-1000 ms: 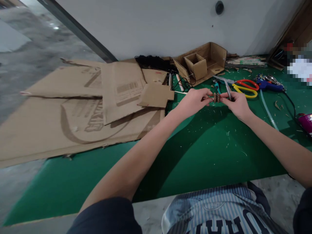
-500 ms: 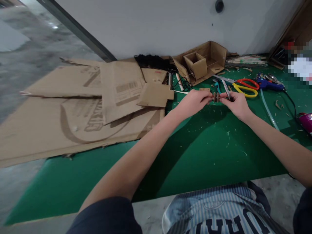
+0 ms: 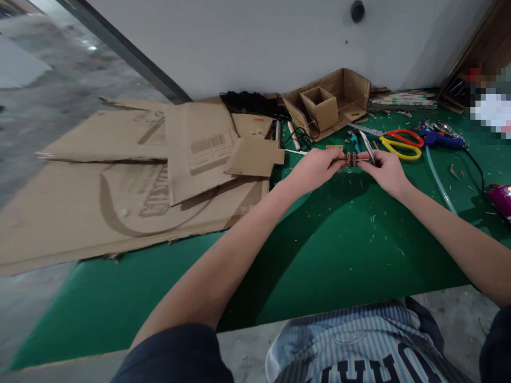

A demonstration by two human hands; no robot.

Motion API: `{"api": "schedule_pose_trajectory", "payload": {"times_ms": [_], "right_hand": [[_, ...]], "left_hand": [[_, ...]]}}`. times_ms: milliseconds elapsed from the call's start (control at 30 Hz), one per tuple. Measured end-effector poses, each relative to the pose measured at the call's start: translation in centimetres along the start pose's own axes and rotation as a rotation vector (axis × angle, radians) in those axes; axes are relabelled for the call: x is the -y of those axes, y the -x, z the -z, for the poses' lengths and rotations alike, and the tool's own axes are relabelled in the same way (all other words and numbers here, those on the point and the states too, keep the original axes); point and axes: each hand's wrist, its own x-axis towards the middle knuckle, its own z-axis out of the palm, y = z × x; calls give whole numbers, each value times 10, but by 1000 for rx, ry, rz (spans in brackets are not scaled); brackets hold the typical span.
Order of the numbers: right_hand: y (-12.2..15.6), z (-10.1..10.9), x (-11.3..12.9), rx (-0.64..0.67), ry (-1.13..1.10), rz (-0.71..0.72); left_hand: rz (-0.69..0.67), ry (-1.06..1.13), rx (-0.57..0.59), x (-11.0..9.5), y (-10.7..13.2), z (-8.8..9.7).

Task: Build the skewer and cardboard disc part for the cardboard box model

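Observation:
Between my two hands is a small ribbed brown piece (image 3: 351, 159), which looks like stacked bits of cardboard. My left hand (image 3: 320, 164) pinches its left side between thumb and fingertips. A thin stick seems to run out of the piece toward my right hand (image 3: 384, 169), whose thumb and fingers close on that end. A slim metal tool with a pale blade (image 3: 367, 144) also sticks up from my right hand; its lower part is hidden in the fingers, and I cannot tell its kind. Both hands hover over the green tabletop (image 3: 339, 239).
Flattened cardboard sheets (image 3: 131, 197) cover the left side. Behind my hands stands an open cardboard structure (image 3: 351, 93). Scissors (image 3: 403, 143) with red and yellow handles lie to the right, near a blue glue gun (image 3: 443, 139) with a cord. A magenta object (image 3: 501, 199) sits at the right edge.
My right fingers have drawn slightly away from the brown piece, so a short length of thin stick shows between them. The hands otherwise keep nearly the same place.

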Motion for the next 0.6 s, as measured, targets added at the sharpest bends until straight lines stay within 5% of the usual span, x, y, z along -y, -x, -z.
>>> {"api": "schedule_pose_trajectory", "payload": {"times_ms": [167, 600], "right_hand": [[0, 0, -1, -20, 33, -7], [1, -2, 3, 8, -7, -22]], "left_hand": [[20, 104, -63, 7, -1, -5], [-69, 13, 5, 6, 0, -3]]}}
